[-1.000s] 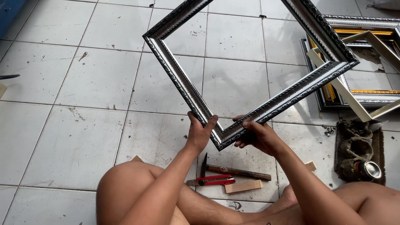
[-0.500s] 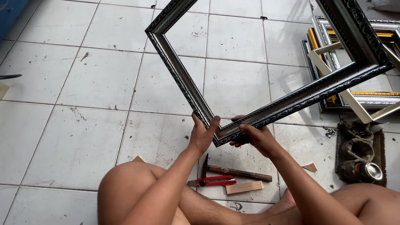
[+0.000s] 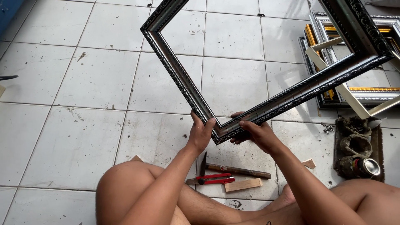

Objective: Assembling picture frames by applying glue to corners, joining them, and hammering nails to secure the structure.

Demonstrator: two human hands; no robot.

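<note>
I hold a large black and silver ornate picture frame (image 3: pixel 175 71) tilted like a diamond above the tiled floor. Its lowest corner sits between my hands. My left hand (image 3: pixel 201 132) grips the left rail just above that corner. My right hand (image 3: pixel 254 133) grips the right rail beside the corner, fingers wrapped around the moulding. The frame's upper part runs out of the picture at the top and right. My bare knees show at the bottom.
On the floor under the frame lie a hammer (image 3: pixel 233 169), a red-handled tool (image 3: pixel 213 179) and a small wood block (image 3: pixel 243 185). Stacked frames (image 3: pixel 354 91) lie at the right. A dirty tray with a can (image 3: pixel 359 150) stands near my right knee.
The frame has tilted and risen toward the camera, its right side swinging up and out of the picture. Both hands kept their hold at the lower corner.
</note>
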